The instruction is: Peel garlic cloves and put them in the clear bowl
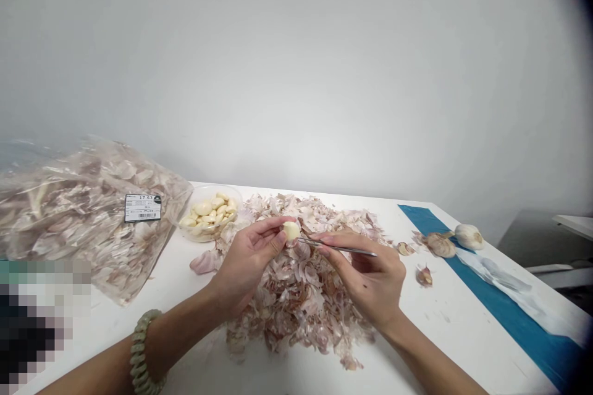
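Left hand (248, 262): fingers and thumb curled closed, pinching a peeled garlic clove (291, 232);
Right hand (365, 274): half closed, gripping steel tweezers (338, 248), their tips just beside the clove;
Beneath both hands: a heap of garlic skins (296, 315) on a white table (463, 345);
Farther left: a clear tub of peeled cloves (209, 215); a plastic bag of skins (88, 216);
Farther right: a whole garlic bulb (469, 237) by a blue strip (509, 315).
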`<state>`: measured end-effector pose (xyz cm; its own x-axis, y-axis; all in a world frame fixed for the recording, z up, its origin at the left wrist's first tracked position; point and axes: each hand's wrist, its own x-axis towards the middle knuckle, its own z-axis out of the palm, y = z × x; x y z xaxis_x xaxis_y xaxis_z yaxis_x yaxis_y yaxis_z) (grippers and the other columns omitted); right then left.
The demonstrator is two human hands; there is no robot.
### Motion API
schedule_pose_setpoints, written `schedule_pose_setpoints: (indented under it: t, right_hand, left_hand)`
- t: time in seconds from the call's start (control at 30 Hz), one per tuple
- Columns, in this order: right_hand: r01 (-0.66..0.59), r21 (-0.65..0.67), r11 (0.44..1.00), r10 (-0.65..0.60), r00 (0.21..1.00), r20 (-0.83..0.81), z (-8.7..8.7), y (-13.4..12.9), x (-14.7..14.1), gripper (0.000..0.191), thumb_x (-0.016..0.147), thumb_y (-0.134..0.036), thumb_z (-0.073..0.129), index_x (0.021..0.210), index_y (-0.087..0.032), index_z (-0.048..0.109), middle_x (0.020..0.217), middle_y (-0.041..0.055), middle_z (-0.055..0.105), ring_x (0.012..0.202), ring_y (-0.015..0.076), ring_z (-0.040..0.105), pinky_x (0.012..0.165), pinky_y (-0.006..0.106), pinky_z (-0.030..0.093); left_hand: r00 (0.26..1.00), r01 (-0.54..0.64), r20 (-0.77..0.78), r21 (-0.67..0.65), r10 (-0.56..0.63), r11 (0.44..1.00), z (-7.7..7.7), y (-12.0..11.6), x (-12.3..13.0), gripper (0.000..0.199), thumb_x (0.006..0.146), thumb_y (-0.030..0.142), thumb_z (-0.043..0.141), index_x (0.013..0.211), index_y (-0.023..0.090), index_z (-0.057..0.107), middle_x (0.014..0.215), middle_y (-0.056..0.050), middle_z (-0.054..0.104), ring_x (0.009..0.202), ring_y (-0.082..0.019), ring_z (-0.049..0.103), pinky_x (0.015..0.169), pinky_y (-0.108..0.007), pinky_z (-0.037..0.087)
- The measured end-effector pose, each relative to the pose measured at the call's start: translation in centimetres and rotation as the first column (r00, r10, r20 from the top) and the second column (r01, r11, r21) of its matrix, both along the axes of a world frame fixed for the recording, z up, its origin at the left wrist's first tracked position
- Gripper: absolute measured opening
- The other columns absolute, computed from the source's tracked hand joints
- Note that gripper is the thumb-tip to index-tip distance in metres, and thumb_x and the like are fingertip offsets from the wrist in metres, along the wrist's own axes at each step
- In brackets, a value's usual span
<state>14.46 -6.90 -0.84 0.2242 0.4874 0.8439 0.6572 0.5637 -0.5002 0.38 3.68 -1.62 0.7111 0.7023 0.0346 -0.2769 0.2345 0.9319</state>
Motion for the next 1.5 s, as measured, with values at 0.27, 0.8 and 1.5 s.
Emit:
schedule_pose_setpoints:
  t: [0.27, 0.8, 1.5]
  right_hand:
    - [-0.009, 0.007, 1.000, 0.009, 1.000, 0.001, 0.10, -0.01, -0.08, 0.032, 0.072, 0.002, 0.064, 0.091, -0.023, 0.068, 0.084, -0.0002, 0.074, 0.080, 0.0164, 0.070, 0.070, 0.032, 0.059]
    - [-0.044, 0.033, 0.998, 0.042, 0.997, 0.063, 0.37, -0.25, -0.33, 0.038, 0.071, 0.005, 0.060, 0.092, -0.024, 0.069, 0.082, 0.0014, 0.074, 0.076, 0.0167, 0.070, 0.066, 0.030, 0.059]
    - [-0.095, 0.027, 0.995, 0.093, 0.992, 0.090, 0.23, -0.20, -0.33, 0.040, 0.071, 0.006, 0.059, 0.095, -0.025, 0.068, 0.083, 0.0010, 0.074, 0.075, 0.0164, 0.070, 0.064, 0.032, 0.059]
  left_hand:
    - [1.000, 0.006, 0.000, -0.007, -0.006, 1.000, 0.08, -0.18, -0.01, 0.030, 0.075, 0.032, 0.071, 0.103, 0.022, 0.065, 0.115, -0.005, 0.066, 0.109, -0.020, 0.057, 0.094, -0.032, 0.042]
    - [1.000, -0.028, 0.001, 0.019, 0.028, 0.999, 0.15, -0.22, 0.03, 0.032, 0.075, 0.032, 0.070, 0.104, 0.021, 0.066, 0.117, -0.008, 0.065, 0.113, -0.023, 0.055, 0.095, -0.034, 0.041]
    - [0.983, -0.178, 0.041, -0.006, 0.178, 0.984, 0.62, 0.53, 0.19, 0.034, 0.070, 0.027, 0.074, 0.102, 0.018, 0.068, 0.098, -0.006, 0.070, 0.101, -0.018, 0.059, 0.093, -0.029, 0.043]
